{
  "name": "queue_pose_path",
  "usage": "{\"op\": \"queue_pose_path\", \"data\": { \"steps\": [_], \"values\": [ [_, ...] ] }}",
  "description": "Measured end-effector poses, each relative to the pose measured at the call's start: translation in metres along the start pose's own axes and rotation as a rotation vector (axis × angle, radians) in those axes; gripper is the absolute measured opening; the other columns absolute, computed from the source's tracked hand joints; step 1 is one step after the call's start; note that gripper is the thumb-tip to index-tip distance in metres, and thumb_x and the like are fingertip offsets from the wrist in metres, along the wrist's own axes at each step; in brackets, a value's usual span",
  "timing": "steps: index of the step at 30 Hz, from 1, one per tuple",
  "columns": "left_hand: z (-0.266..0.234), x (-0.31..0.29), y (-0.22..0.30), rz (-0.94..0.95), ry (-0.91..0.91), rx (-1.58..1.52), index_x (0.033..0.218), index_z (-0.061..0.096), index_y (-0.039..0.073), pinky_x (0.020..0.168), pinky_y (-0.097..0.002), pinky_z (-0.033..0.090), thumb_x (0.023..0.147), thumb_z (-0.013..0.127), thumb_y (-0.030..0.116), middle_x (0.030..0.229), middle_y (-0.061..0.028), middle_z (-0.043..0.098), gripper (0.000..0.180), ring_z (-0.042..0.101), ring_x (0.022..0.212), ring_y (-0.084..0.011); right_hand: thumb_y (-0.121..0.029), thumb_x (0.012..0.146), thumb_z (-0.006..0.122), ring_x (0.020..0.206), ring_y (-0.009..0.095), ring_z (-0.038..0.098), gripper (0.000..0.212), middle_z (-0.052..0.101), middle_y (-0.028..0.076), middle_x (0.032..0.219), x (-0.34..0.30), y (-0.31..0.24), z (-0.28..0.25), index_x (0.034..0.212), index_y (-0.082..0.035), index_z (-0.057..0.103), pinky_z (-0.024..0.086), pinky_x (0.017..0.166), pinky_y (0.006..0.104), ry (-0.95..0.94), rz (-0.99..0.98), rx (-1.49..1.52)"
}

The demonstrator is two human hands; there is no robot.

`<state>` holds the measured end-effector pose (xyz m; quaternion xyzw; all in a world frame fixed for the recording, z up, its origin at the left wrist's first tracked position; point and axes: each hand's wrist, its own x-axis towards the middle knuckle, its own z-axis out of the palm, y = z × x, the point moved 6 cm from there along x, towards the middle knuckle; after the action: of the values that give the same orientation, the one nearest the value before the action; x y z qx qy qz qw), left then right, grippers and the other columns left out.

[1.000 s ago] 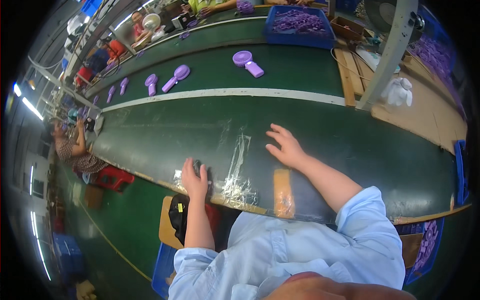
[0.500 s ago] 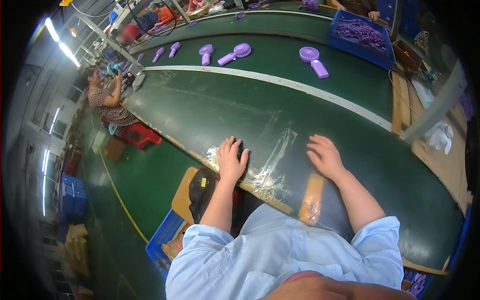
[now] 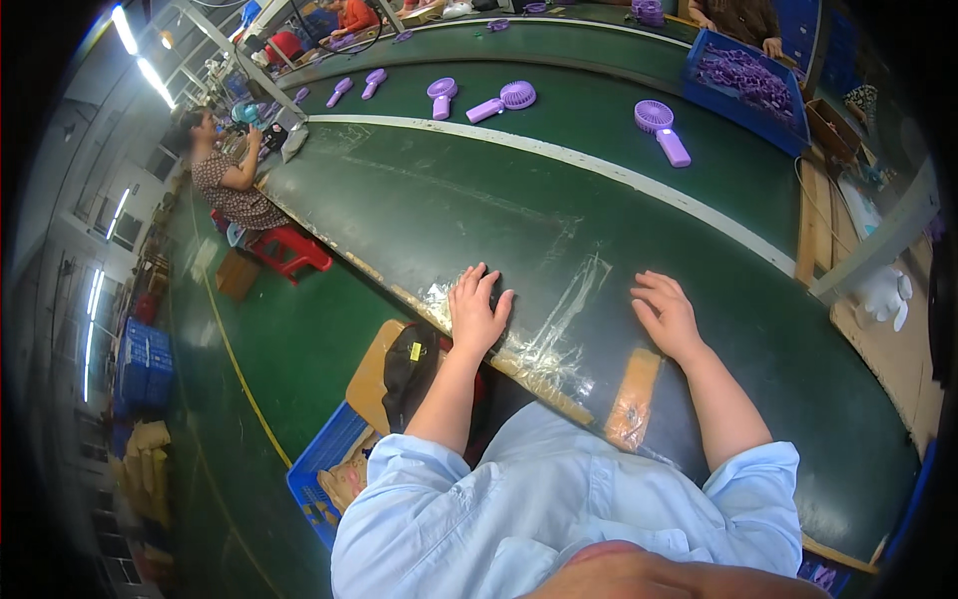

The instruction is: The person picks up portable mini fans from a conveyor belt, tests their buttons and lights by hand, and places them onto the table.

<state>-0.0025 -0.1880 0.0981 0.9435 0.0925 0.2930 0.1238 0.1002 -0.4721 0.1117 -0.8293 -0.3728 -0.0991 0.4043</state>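
Note:
On the dark green worktop (image 3: 419,210) before me, both hands lie palm down and hold nothing. My left hand (image 3: 479,309) rests near the front edge, fingers spread, beside a patch of shiny clear tape (image 3: 544,364). Farther right, my right hand (image 3: 667,311) touches the surface with its fingers stretched out, beyond a strip of brown tape (image 3: 632,399). Across a white strip (image 3: 559,155), purple handheld fans lie on a green belt; the closest to my right hand is a round-headed fan (image 3: 655,117), and another fan (image 3: 517,95) lies left of it.
A blue crate (image 3: 704,92) of purple parts stands at the far right, with a co-worker's hand (image 3: 771,47) behind it. A grey post (image 3: 878,250) and white gloves (image 3: 883,296) are at right. Another person sits at left by a red stool (image 3: 289,252).
The view has turned slightly, so the belt, fans and crate appear farther right. Both hands stay on the worktop, empty.

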Motion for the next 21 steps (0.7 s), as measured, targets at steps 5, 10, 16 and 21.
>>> {"op": "queue_pose_path", "data": {
  "steps": [5, 10, 16, 21],
  "values": [
    [-0.062, 0.033, 0.069, 0.036, -0.37, -1.086, 0.117, 0.054, 0.002, 0.093, -0.0311, 0.038, 0.088, 0.05, 0.015, 0.116, -0.0109, 0.058, 0.032, 0.053, 0.11, -0.0211, -0.014, 0.079, 0.061, 0.11, 0.028, 0.051, 0.017, 0.061, 0.012, 0.108, 0.001, 0.006, 0.002, 0.092, -0.003, 0.066, 0.042, 0.092, 0.0373, -0.009, 0.016, 0.066],
    [-0.27, 0.024, 0.193, 0.259, -0.464, -1.064, 0.109, 0.058, 0.004, 0.092, -0.0422, 0.038, 0.091, 0.041, 0.038, 0.106, -0.016, 0.06, 0.042, 0.055, 0.1, -0.0303, -0.012, 0.079, 0.061, 0.11, 0.027, 0.052, 0.016, 0.062, 0.012, 0.107, 0.008, -0.007, -0.001, 0.091, -0.002, 0.066, 0.042, 0.092, 0.0369, -0.015, 0.035, 0.077],
    [-0.332, 0.032, 0.201, 0.511, -0.243, -1.155, 0.107, 0.061, 0.018, 0.1, -0.0456, 0.022, 0.09, 0.049, 0.028, 0.12, -0.0075, 0.045, 0.023, 0.043, 0.109, -0.0185, -0.014, 0.08, 0.061, 0.109, 0.027, 0.052, 0.017, 0.062, 0.011, 0.106, 0.012, -0.02, 0.008, 0.092, -0.004, 0.066, 0.043, 0.092, 0.0374, -0.028, -0.026, 0.055],
    [-0.336, 0.01, 0.125, 1.265, -0.284, -1.649, 0.105, 0.062, 0.016, 0.094, -0.0475, 0.024, 0.089, 0.049, 0.033, 0.115, -0.0042, 0.046, 0.027, 0.035, 0.099, -0.0197, -0.015, 0.081, 0.061, 0.111, 0.027, 0.051, 0.019, 0.062, 0.011, 0.108, 0.01, -0.02, 0.003, 0.095, -0.003, 0.065, 0.042, 0.092, 0.0375, -0.036, 0.018, 0.046]
  ]
}}
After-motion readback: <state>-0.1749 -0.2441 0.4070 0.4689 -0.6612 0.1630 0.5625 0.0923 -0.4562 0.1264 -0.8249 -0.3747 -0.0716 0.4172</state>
